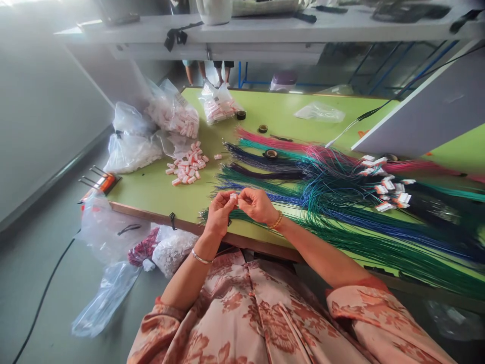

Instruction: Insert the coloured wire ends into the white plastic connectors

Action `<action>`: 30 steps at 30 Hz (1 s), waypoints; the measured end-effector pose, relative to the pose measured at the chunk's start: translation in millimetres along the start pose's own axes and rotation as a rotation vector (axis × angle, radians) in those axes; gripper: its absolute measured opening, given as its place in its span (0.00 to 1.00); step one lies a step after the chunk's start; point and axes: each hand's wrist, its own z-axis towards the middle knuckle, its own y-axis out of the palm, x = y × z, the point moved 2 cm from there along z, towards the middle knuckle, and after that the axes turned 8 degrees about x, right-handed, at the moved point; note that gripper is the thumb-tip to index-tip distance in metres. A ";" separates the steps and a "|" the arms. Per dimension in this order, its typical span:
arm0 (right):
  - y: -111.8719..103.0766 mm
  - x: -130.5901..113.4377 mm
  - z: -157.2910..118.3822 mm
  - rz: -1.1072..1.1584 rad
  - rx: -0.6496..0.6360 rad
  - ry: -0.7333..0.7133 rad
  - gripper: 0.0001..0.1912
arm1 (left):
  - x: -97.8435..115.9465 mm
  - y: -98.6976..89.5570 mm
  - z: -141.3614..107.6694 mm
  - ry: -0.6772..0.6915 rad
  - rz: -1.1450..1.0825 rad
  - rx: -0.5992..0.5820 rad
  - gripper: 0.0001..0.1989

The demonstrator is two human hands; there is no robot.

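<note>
My left hand (pixel 220 212) is closed on a small white and orange plastic connector (pixel 233 196), held up between thumb and fingers. Right beside it, my right hand (pixel 256 205) is pinched, its fingertips meeting the connector's edge; whatever they grip is too small to make out. Beneath and beyond both hands lie long bundles of wires (pixel 265 177) in pink, teal, black, blue and green. A pile of loose connectors (pixel 187 164) rests on the green table to the left. Connectors joined to wires (pixel 390 187) are heaped at the right.
Plastic bags of connectors (pixel 174 114) stand at the back left. Rolls of black tape (pixel 271 154) lie among the wires. An orange tool with metal prongs (pixel 100 183) is at the left corner. A shelf (pixel 265 33) spans the back, and people's legs (pixel 212 71) show beyond.
</note>
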 end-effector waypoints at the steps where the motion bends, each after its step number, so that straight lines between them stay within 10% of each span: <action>1: -0.2 0.1 -0.8 -0.016 -0.013 -0.015 0.10 | 0.0 -0.6 0.7 -0.008 -0.005 0.004 0.17; 12: 8.0 -1.5 -11.0 -0.294 0.028 -0.115 0.09 | -4.5 -3.5 -1.3 -0.001 0.068 0.040 0.19; 17: -15.0 18.1 31.7 -0.259 -0.061 -0.070 0.12 | -1.7 -8.3 9.1 -0.014 0.023 0.024 0.18; 22: -37.4 54.2 86.8 -0.706 0.050 0.067 0.07 | -2.6 -15.5 19.6 -0.061 -0.008 0.022 0.18; 30: -33.7 66.9 96.7 -0.885 -0.077 0.106 0.10 | -4.7 -19.2 18.7 -0.100 -0.014 0.011 0.19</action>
